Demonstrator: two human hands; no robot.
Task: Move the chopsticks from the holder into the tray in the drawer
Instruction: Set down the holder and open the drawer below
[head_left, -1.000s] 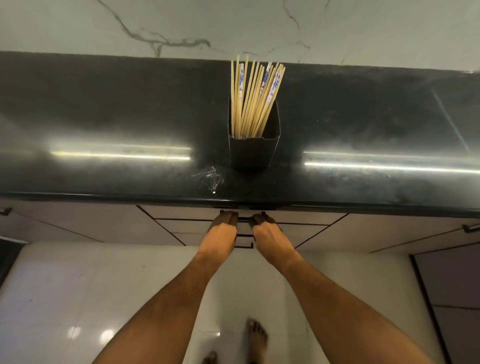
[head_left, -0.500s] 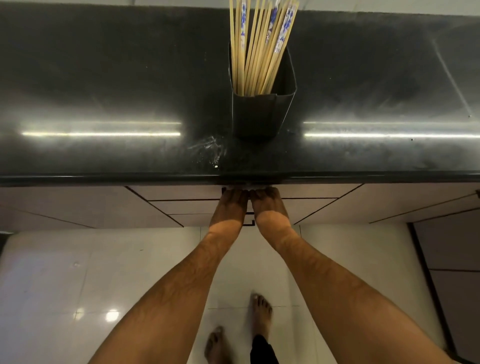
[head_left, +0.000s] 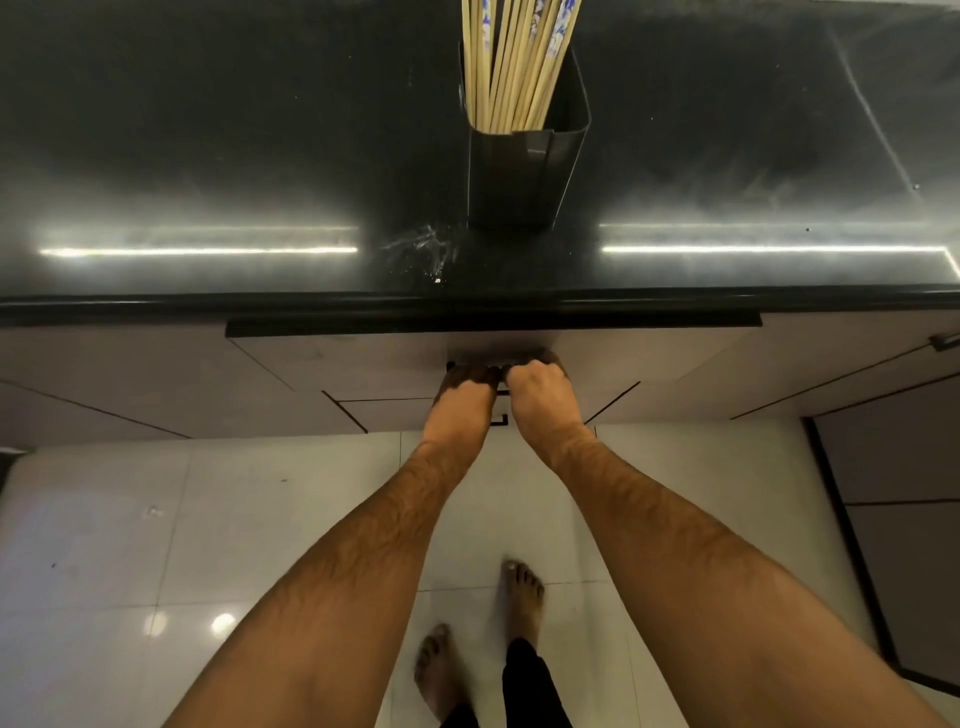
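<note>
The black countertop (head_left: 208, 156) fills the upper half of the frame; its front edge runs straight across the middle. Directly below that edge, the top drawer (head_left: 363, 358) stands slightly out, showing a narrow dark gap along its upper rim; the tray inside is not visible. White floor tiles (head_left: 156, 545) lie open below the cabinet fronts, with two bare feet at lower centre. The left hand (head_left: 462, 400) and right hand (head_left: 540, 395) sit side by side, nearly touching, at the centre of the drawer front, fingers curled over the dark drawer handle (head_left: 501, 392). The chopsticks (head_left: 511, 62) stand bundled upright in the black holder (head_left: 519, 171), upper centre of the frame, on the countertop.
</note>
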